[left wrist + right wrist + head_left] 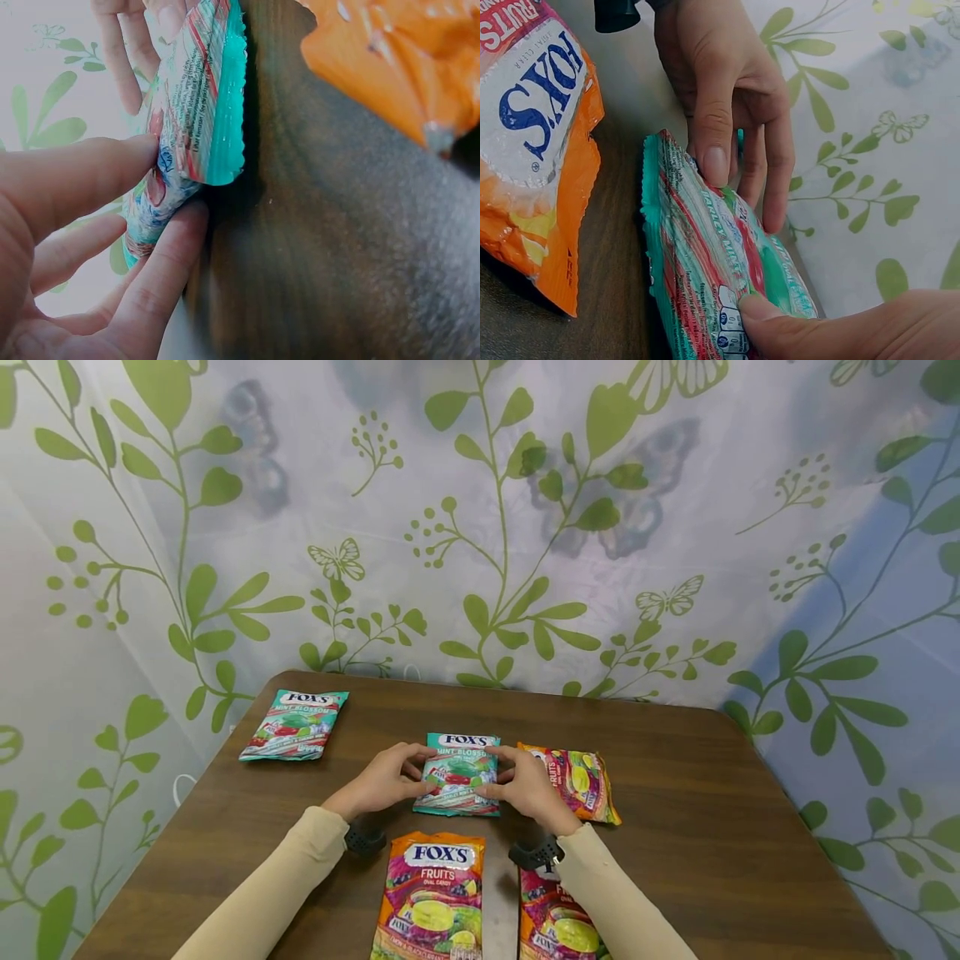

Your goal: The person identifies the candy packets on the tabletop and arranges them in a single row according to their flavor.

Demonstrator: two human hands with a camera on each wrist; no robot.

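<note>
Two hands, left hand [381, 783] and right hand [531, 783]: fingers [166, 259] pinching opposite sides of Fox's Mint Blossom packet [461, 775] near middle of tabletop [675, 777]; packet probably light, pliable, slightly slippery; best held by sides.

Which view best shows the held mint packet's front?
The head view: the mint packet faces it, FOX'S logo showing. The left wrist view shows its bottom edge, steeply angled; the right wrist view, that edge and part of its front.

Long plain cream sleeves [273, 883], close-fitting; black wrist straps [365, 841], pair.
</note>
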